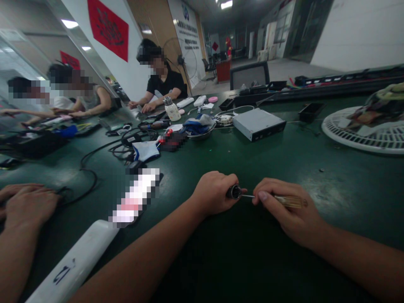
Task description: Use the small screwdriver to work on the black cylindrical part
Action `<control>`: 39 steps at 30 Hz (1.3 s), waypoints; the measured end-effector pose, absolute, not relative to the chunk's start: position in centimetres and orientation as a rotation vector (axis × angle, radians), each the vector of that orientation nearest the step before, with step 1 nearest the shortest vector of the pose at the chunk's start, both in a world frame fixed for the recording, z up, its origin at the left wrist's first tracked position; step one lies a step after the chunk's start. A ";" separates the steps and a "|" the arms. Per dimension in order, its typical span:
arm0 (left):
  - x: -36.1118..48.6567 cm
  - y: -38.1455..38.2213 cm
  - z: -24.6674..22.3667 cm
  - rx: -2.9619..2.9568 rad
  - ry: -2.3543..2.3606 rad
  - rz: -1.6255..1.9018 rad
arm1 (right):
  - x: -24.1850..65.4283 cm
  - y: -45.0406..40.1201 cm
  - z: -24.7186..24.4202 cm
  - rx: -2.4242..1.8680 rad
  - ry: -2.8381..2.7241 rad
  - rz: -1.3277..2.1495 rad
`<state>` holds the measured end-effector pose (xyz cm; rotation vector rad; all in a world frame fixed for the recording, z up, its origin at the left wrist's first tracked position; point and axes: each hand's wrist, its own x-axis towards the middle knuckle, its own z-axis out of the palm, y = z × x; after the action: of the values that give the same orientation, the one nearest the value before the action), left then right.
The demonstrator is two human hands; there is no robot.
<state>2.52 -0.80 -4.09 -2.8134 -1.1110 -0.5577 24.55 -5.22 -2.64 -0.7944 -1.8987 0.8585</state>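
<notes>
My left hand [213, 192] is wrapped round a dark cylinder [234, 192] whose round, hollow end faces right; the rest of it is hidden in the fist. In my right hand [285, 210] is a screwdriver [289, 201] with a clear yellowish handle. Its thin metal shaft points left and meets the cylinder's open end; whether the tip is inside cannot be made out. Both hands are just above the dark green table [252, 265]. Left of my left forearm lie a phone with a lit, blurred screen [137, 200] and a long white casing [72, 256].
Another person's hands [30, 206] rest at the left edge. Farther back are black cables [94, 158], a blue-and-white cloth [197, 125] in a bowl, a grey disc drive [259, 122] and a white slatted basket [356, 130]. Several people sit across the table.
</notes>
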 end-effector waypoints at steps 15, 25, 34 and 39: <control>2.4 -1.0 -3.7 -2.813 -1.097 -0.566 | 24.5 -5.3 -2.4 -0.763 -1.909 0.889; 2.6 -1.0 -3.9 -2.789 -1.099 -0.566 | 24.5 -5.3 -2.6 -0.692 -1.925 0.969; 2.5 -0.9 -3.8 -2.813 -1.083 -0.528 | 24.5 -5.2 -2.6 -0.780 -1.895 0.877; 2.6 -0.9 -3.9 -2.796 -1.093 -0.556 | 24.6 -5.2 -2.6 -0.674 -1.942 0.982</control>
<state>2.61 -0.92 -3.91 -2.7959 -1.0931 -0.5559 24.56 -5.24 -2.55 -0.6740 -1.9418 0.9816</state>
